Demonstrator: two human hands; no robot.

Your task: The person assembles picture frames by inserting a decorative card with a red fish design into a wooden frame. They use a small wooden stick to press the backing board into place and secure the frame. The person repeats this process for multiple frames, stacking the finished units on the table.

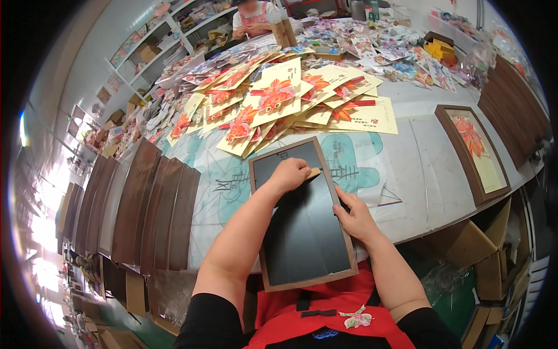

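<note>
A brown picture frame [308,232] lies with its black backing up, tilted at the table's near edge against my red apron. My left hand [292,174] is closed around a small flat tan piece [314,173], possibly wood, held against the backing near the frame's upper right side. Most of that piece is hidden by my fingers. With its thumb on top, my right hand [356,216] grips the right rail of the same frame. Beyond the frame lies a heap of cream cards [279,99] bearing red and orange goldfish-shaped pieces.
Brown frames [139,203] stand in a row at the left, and more frames [514,110] are stacked at the right. A finished-looking goldfish frame [474,154] rests near the right edge. Cardboard boxes [482,244] sit below the table. Across it, a person [253,20] works.
</note>
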